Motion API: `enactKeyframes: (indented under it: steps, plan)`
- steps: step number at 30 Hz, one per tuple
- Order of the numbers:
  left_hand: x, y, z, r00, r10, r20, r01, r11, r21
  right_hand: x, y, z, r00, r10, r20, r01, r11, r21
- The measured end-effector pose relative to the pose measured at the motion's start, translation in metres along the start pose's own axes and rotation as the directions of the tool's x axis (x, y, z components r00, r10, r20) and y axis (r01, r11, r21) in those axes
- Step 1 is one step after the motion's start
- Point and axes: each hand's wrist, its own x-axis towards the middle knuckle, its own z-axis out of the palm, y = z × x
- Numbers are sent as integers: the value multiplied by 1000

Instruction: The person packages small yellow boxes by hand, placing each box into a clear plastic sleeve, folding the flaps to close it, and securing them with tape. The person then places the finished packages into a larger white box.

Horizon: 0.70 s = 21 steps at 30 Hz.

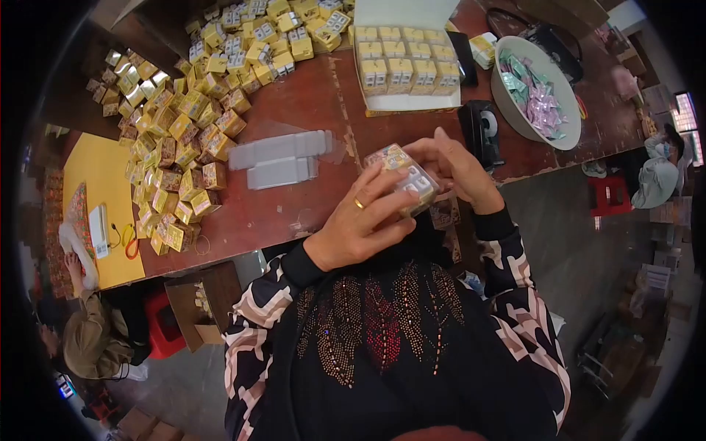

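Note:
My left hand [360,224], with a gold ring, has its fingers wrapped round a small printed box [393,158] with pale and yellow faces and a shiny, clear-looking cover. At the box's other side is my right hand [465,170], its fingers bent against the box and partly hidden behind it. Both hands are over the table's front edge. To their left, flat clear plastic sleeves [283,170] lie in a loose stack on the red table [279,213]. Beyond the hands, an open white carton [415,101] holds rows of similar yellow boxes [397,66].
A big heap of small yellow and gold boxes [184,140] covers the table's left side. A black tape dispenser [482,136] stands near a white bowl [507,110] of green and pink sachets [540,99]. Other people [95,338] sit at left and far right.

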Motion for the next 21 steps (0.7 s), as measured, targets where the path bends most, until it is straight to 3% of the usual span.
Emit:
enactKeyframes:
  steps: [1, 3, 5, 7, 9, 10, 12, 13, 15, 16, 18, 21]
  plan:
    - [3, 0, 3, 998, 67, 15, -68, 997, 34, 0, 0, -5, 1000, -7, -8, 7, 1000, -3]
    - [5, 0, 7, 990, 137, 45, -139, 989, 43, -1, -2, -13, 972, 47, 230, -27, 995, -91]
    - [2, -2, 13, 967, 229, 110, -239, 967, 87, 0, -3, -11, 983, 41, 181, -9, 985, -175]
    - [5, -4, 13, 969, 203, 142, -218, 971, 98, -8, -17, -5, 985, 3, 175, 4, 999, -40]
    - [7, -9, 13, 971, 164, 172, -185, 976, 114, -10, -31, -28, 987, -126, 100, 143, 972, -185]
    - [7, -15, 11, 990, -2, 143, -14, 994, 112, -8, -34, -33, 971, -239, -15, 230, 950, -209]
    - [7, -31, 10, 940, -330, 82, 327, 944, 46, 6, -36, -37, 875, -469, -117, 411, 849, -331]
    - [5, -42, 11, 940, -332, 82, 329, 943, 46, 11, -39, -35, 856, -495, -146, 377, 793, -478]
    - [1, -67, 15, 722, -690, -42, 678, 719, -150, 33, -33, -40, 830, -539, -140, 367, 719, -591]
    - [-1, -81, 19, 720, -692, -52, 681, 718, -146, 43, -28, -40, 803, -582, -128, 350, 634, -689]
    - [-9, -109, 27, 531, -846, 32, 766, 464, -445, 60, -20, -36, 776, -624, -87, 377, 570, -730]
    - [-9, -127, 35, 470, -877, 98, 786, 366, -497, 78, -6, -30, 746, -665, -38, 396, 489, -777]
